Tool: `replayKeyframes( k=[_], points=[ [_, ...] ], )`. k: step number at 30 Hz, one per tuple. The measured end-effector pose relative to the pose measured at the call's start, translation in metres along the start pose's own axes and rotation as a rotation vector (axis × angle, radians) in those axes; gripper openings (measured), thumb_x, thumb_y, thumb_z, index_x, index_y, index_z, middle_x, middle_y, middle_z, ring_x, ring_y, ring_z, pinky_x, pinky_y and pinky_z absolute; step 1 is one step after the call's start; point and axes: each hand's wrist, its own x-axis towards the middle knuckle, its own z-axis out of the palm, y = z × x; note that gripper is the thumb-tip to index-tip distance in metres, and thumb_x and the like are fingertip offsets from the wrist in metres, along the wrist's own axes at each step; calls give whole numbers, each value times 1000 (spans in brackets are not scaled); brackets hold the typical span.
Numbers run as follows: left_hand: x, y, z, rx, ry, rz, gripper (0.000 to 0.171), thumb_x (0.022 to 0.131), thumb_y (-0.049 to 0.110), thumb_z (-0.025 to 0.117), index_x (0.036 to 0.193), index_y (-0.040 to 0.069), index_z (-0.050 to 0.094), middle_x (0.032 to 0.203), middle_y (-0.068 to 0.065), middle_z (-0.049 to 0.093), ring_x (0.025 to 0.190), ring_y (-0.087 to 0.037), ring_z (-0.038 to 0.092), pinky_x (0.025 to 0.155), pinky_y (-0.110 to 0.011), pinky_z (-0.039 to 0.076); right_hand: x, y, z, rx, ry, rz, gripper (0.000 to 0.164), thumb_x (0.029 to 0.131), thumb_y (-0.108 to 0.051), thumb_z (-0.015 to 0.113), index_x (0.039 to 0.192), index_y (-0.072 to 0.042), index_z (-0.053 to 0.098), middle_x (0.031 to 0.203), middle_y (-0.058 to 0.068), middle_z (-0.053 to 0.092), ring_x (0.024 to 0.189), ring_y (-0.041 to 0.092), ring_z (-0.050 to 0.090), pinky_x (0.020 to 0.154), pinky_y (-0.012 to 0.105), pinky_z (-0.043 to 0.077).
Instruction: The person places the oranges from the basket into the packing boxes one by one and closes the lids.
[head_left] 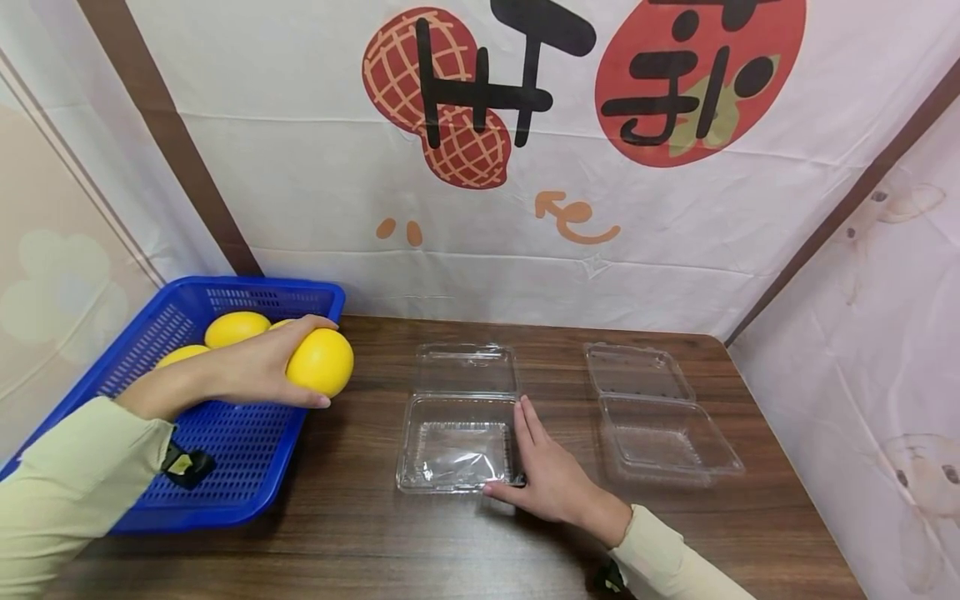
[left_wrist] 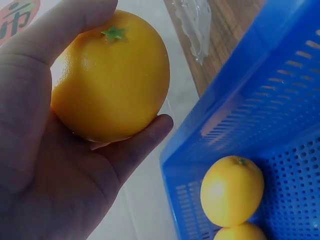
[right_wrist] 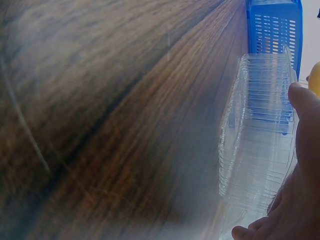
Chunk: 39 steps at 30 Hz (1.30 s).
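Observation:
My left hand [head_left: 251, 367] grips a yellow orange [head_left: 321, 363] just past the right rim of the blue basket [head_left: 279, 471]. The left wrist view shows a green star-shaped stem mark on this orange [left_wrist: 112, 80], with thumb and fingers curled round it. Beside the basket, a clear plastic clamshell box [head_left: 406, 446] lies unfolded, its lid toward the wall. On the box's right side rests my right hand [head_left: 551, 471], fingers straight along the edge and thumb at the near corner. In the right wrist view, the box's ribbed wall [right_wrist: 265, 135] is close to the thumb.
More oranges [head_left: 237, 328] lie in the basket's far part, partly hidden by my left arm. Another unfolded clamshell box [head_left: 667, 446] is on the right of the wooden table [head_left: 360, 542]. A printed cloth [head_left: 315, 192] hangs behind the table.

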Motion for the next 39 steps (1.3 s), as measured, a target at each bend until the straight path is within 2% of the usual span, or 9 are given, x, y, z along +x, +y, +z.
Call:
replayKeyframes(
  k=[9, 30, 39],
  points=[
    [5, 6, 3, -20, -21, 4, 93, 75, 51, 87, 143, 10, 41, 116, -6, 61, 94, -20, 56, 79, -39, 50, 0, -1, -1, 4, -3, 2, 122, 85, -76, 61, 161, 3, 6, 168, 24, 3, 139, 43, 42, 98, 48, 52],
    [12, 21, 10, -39, -43, 67, 94, 74, 50, 88, 144, 8, 40, 116, -4, 60, 92, -17, 57, 80, -40, 50, 0, -1, 0, -11, -5, -2, 122, 85, -76, 61, 160, 5, 8, 166, 27, 6, 137, 44, 45, 96, 48, 53],
    [15, 26, 14, -84, -75, 85, 93, 75, 47, 88, 144, 8, 38, 124, -9, 58, 97, -20, 58, 84, -43, 51, 0, -1, 2, -15, 0, 1, 122, 85, -76, 61, 160, 4, 8, 167, 27, 6, 136, 44, 46, 95, 48, 54]
  ],
)
